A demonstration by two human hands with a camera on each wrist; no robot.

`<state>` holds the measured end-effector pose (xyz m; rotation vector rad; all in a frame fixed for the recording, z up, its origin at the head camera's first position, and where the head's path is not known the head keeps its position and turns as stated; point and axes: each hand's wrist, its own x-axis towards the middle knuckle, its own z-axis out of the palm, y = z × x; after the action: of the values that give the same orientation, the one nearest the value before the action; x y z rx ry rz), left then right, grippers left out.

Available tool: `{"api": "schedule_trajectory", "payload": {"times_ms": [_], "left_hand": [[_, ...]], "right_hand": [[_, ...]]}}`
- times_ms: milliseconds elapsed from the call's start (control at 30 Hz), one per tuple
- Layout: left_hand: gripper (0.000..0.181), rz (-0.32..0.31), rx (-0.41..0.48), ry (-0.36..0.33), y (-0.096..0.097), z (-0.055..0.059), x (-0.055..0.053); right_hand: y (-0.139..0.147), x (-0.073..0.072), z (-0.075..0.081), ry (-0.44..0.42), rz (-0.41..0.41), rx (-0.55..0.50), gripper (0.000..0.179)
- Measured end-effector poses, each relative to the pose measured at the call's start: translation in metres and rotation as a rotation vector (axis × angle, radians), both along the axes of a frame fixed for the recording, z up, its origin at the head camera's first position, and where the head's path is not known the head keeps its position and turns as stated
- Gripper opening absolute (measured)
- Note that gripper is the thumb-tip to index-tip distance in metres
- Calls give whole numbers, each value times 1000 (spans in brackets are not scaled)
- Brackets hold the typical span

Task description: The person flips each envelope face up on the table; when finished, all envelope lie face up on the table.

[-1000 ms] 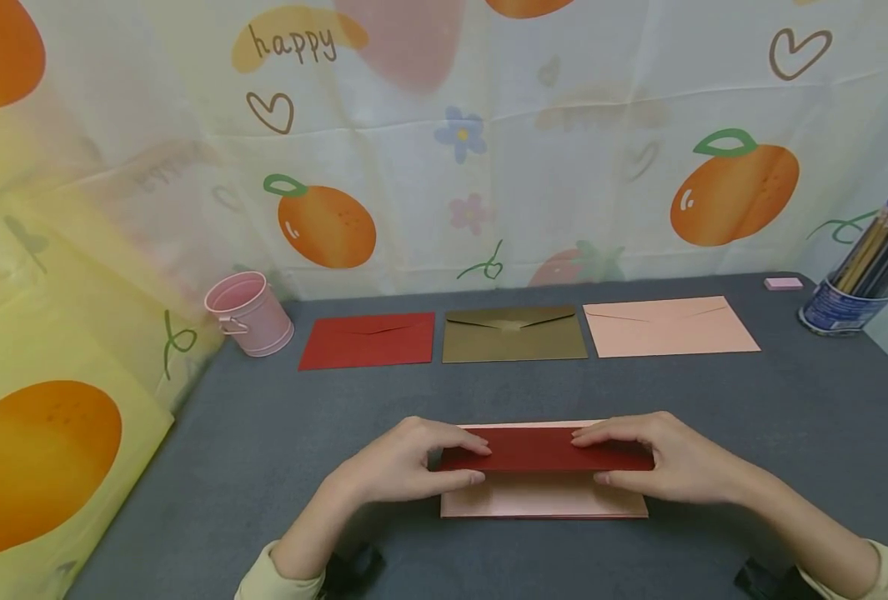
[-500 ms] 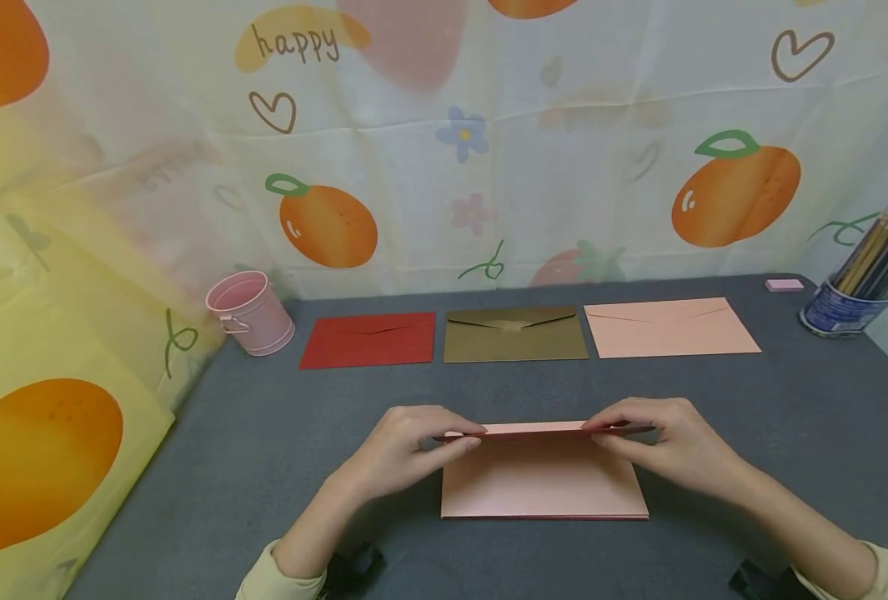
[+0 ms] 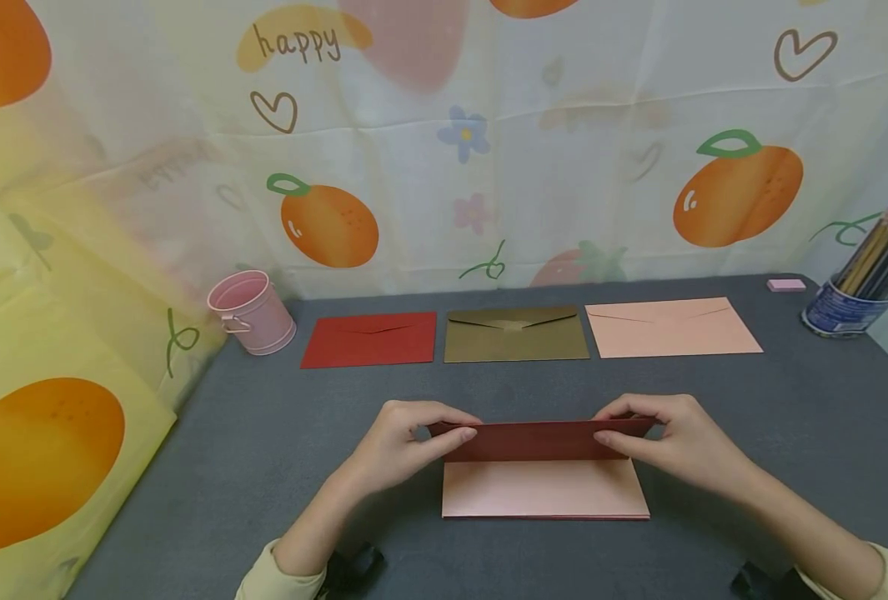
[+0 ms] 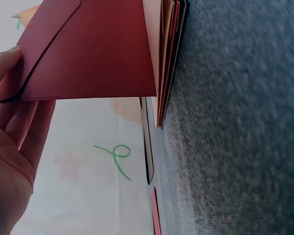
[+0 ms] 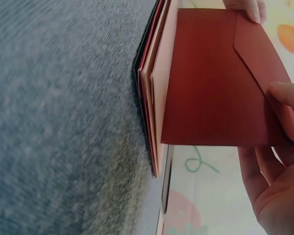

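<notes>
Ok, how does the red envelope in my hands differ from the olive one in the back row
The red envelope is deep red, while the olive envelope is a dull brownish green. The red one is tilted up between your left hand and right hand; the olive one lies flat on the table. The red one is nearer you than the olive one. Both are rectangular with a flap.

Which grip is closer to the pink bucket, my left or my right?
Left. The left grip is right of the pink bucket and nearer you; the right grip is farther right, at the other end of the held red envelope.
</notes>
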<state>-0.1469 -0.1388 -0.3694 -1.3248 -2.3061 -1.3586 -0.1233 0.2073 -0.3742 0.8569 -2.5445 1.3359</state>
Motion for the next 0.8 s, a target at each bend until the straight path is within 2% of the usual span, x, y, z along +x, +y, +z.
{"api": "schedule_trajectory", "payload": {"times_ms": [167, 300, 500, 600, 733, 800], "left_hand": [[14, 1, -2, -29, -5, -3, -3], [15, 15, -35, -67, -10, -6, -6], [10, 43, -172, -173, -17, -8, -7], [9, 46, -245, -248, -18, -9, -8], [13, 43, -273, -352, -21, -12, -10], [18, 35, -264, -381, -23, -14, -12]], "right_hand": [[4, -3, -2, -30, -21, 23, 18], [6, -4, -5, -44, -34, 53, 17], [8, -4, -6, -91, -4, 96, 14], [11, -6, -9, -121, 23, 110, 15], [14, -9, -13, -170, 59, 106, 19], [16, -11, -14, -204, 75, 99, 20]]}}
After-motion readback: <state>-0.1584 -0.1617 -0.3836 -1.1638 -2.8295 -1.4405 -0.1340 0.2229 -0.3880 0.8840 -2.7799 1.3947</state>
